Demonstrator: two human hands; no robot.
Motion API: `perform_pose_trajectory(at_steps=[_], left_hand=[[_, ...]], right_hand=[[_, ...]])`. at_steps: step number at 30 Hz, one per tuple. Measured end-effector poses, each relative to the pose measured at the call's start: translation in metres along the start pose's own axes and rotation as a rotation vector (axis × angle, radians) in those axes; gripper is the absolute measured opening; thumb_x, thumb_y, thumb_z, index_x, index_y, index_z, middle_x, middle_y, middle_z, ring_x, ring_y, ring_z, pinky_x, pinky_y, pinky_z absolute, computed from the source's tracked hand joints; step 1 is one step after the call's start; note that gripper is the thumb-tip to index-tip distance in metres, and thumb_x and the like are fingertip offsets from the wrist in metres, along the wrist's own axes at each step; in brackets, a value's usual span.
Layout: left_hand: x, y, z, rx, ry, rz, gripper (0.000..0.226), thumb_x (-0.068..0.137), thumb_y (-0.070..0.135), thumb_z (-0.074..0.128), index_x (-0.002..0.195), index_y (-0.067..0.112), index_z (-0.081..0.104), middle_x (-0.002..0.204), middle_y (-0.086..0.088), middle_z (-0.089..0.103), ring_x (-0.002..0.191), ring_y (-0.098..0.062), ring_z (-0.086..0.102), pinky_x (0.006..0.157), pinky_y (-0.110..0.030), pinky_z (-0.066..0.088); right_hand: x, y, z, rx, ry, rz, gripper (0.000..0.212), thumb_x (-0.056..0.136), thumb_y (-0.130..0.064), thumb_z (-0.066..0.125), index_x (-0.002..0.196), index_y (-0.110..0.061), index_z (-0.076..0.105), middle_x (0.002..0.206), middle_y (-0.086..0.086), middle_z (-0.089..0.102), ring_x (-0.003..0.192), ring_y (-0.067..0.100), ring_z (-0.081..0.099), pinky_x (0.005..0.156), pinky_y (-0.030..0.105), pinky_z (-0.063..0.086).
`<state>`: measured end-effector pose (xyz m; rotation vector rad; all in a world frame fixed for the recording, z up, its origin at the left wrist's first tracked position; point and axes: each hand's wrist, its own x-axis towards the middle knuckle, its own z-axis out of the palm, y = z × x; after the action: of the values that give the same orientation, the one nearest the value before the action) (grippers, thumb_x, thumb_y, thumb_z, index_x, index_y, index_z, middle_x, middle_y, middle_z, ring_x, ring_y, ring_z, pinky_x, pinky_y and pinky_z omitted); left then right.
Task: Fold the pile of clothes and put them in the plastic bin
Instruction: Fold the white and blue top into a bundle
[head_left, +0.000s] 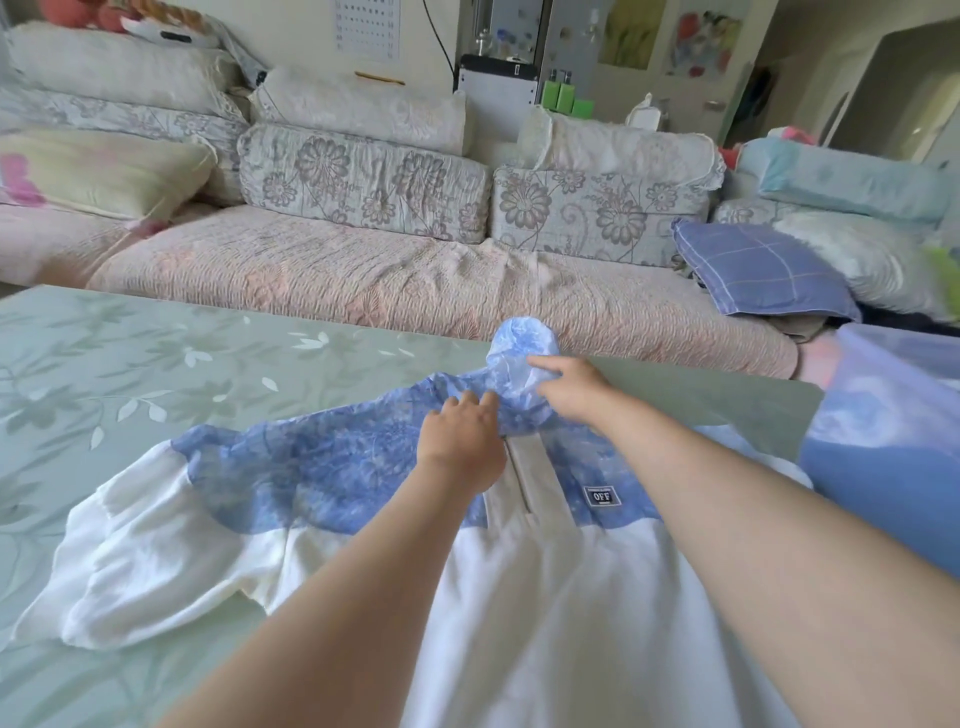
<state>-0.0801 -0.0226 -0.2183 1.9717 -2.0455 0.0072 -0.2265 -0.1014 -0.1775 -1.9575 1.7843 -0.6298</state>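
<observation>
Spanning the background, a long sofa (363, 270) in pale quilted floral covers. Nearer, a table (130, 364) under green leaf-print cloth. On it, front up, lies a white hooded jacket with blue printed yoke (519, 597). A translucent blue plastic bin (893, 441) at right hides the jacket's right sleeve. Blue checked cushion (763, 275) on the sofa behind. Left hand (462, 441) lies flat by the collar, fingers straight. Right hand (569, 389) is at the hood (519, 338), forefinger out; cannot tell whether it grips. Small black label (601, 494) on the chest.
</observation>
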Motion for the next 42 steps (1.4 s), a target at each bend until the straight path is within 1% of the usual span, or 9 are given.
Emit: perform_pose_trajectory(at_steps=[5,12,17,20,23,29,35,39,42], left_hand=[[0.008,0.001,-0.004,-0.165,0.082,0.006,0.047,0.093,0.017,0.045,0.14,0.019,0.035,0.131,-0.005,0.047,0.122,-0.028,0.045,0.092,-0.041,0.042],[0.0,0.019,-0.034,-0.545,0.123,0.053,0.089,0.078,0.045,0.075,0.149,0.023,0.026,0.137,0.0,0.05,0.126,-0.023,0.044,0.1,-0.039,0.04],[-0.021,0.031,-0.064,-0.491,0.141,0.05,0.034,0.09,0.027,0.063,0.122,0.032,0.057,0.095,0.012,0.069,0.093,-0.016,0.066,0.072,-0.029,0.05],[-0.039,0.026,-0.063,-0.419,-0.085,-0.028,0.032,0.09,0.016,0.053,0.114,0.033,0.064,0.107,0.001,0.068,0.088,-0.022,0.065,0.067,-0.025,0.045],[-0.063,0.017,-0.048,-0.222,-0.279,0.048,0.041,0.09,0.014,0.049,0.125,0.033,0.059,0.128,0.001,0.061,0.11,-0.021,0.059,0.087,-0.028,0.048],[-0.073,0.02,-0.044,-0.133,-0.22,0.077,0.039,0.091,0.02,0.052,0.126,0.036,0.058,0.135,-0.002,0.047,0.131,-0.023,0.037,0.102,-0.039,0.04],[-0.055,0.048,-0.035,-0.149,-0.147,0.201,0.042,0.092,0.025,0.055,0.132,0.038,0.056,0.154,0.002,0.028,0.141,-0.022,0.021,0.108,-0.044,0.033],[-0.04,0.06,-0.03,-0.127,-0.131,0.246,0.044,0.094,0.029,0.054,0.138,0.034,0.052,0.163,-0.001,0.006,0.148,-0.022,0.002,0.114,-0.051,0.023],[-0.028,0.057,-0.027,-0.238,-0.097,0.238,0.05,0.093,0.026,0.055,0.142,0.031,0.048,0.16,-0.007,0.019,0.146,-0.027,0.017,0.115,-0.044,0.026]], right_hand=[[-0.004,-0.009,-0.006,0.079,0.071,0.029,0.047,0.086,-0.006,0.049,0.125,-0.024,0.069,0.133,-0.001,0.064,0.119,0.018,0.06,0.098,0.023,0.046],[-0.064,-0.019,-0.02,0.353,0.209,-0.044,0.039,0.083,-0.006,0.057,0.113,-0.024,0.074,0.108,-0.006,0.073,0.102,0.009,0.066,0.091,0.023,0.052],[-0.111,-0.015,-0.024,0.468,0.163,-0.119,0.031,0.077,-0.012,0.064,0.088,-0.04,0.071,0.08,-0.012,0.075,0.077,0.003,0.068,0.086,0.031,0.057],[-0.138,-0.004,-0.024,0.387,0.106,-0.1,0.037,0.079,-0.002,0.061,0.09,-0.035,0.07,0.093,-0.012,0.074,0.089,0.006,0.068,0.092,0.028,0.053],[-0.157,0.015,-0.024,0.162,0.023,-0.078,0.036,0.083,-0.004,0.059,0.109,-0.025,0.072,0.116,-0.003,0.069,0.106,0.013,0.064,0.092,0.02,0.046],[-0.159,0.035,-0.031,-0.116,0.03,-0.069,0.038,0.088,-0.018,0.06,0.121,-0.036,0.067,0.152,0.004,0.034,0.14,0.024,0.036,0.114,0.034,0.031],[-0.129,0.015,-0.036,0.118,-0.016,-0.009,0.056,0.091,-0.02,0.055,0.145,-0.033,0.049,0.164,0.004,0.02,0.149,0.022,0.023,0.116,0.029,0.022],[-0.105,0.009,-0.031,0.473,-0.066,0.043,0.052,0.093,-0.01,0.055,0.144,-0.017,0.051,0.149,0.005,0.049,0.134,0.019,0.049,0.114,0.031,0.036],[-0.102,0.009,-0.037,0.664,-0.024,0.024,0.039,0.091,0.002,0.054,0.123,-0.014,0.069,0.124,0.006,0.068,0.112,0.014,0.062,0.097,0.021,0.047]])
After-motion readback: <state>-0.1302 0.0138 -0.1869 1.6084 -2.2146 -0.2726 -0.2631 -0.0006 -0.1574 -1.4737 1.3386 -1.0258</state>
